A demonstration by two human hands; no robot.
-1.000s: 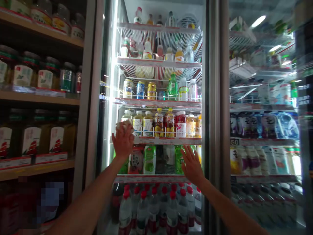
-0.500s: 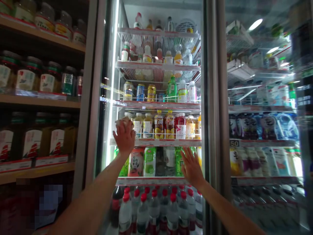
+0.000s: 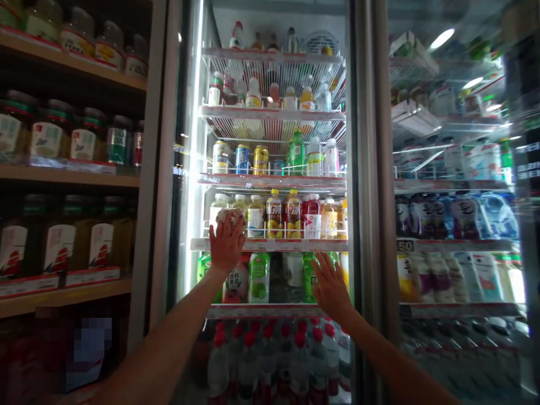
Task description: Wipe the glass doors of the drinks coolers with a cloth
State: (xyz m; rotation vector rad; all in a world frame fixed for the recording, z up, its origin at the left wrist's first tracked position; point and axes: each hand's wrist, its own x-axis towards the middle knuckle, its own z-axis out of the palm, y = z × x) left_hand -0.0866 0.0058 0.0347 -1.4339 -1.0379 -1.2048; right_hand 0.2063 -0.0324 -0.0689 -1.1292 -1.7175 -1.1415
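Note:
My left hand presses a crumpled white cloth flat against the glass door of a lit drinks fridge, level with the shelf of juice bottles. My right hand rests open on the same glass, lower and to the right, fingers spread over the green bottles. Both forearms reach up from the bottom of the view.
Left of the fridge stand wooden shelves with jars and bottles. A metal door frame divides this fridge from a second one full of pouches and cartons. Red-capped water bottles fill the bottom shelf.
My left hand with the cloth has slid to the right across the glass. My right hand has stayed where it was.

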